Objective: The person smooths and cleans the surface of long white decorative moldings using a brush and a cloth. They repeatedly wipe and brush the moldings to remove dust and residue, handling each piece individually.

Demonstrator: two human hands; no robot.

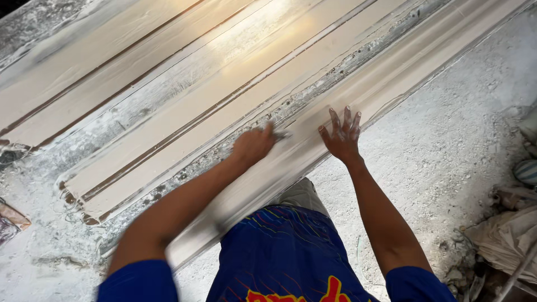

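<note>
The plaster moulding (313, 140) looks mostly smooth already; our left hand (253, 146), closed on a blurred small tool, works it, our right hand (341, 137) spread flat.

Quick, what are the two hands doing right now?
Left hand: closed around something small and blurred, pressed on the long plaster moulding; what it holds cannot be told.
Right hand: open, fingers spread flat on the moulding.
</note>
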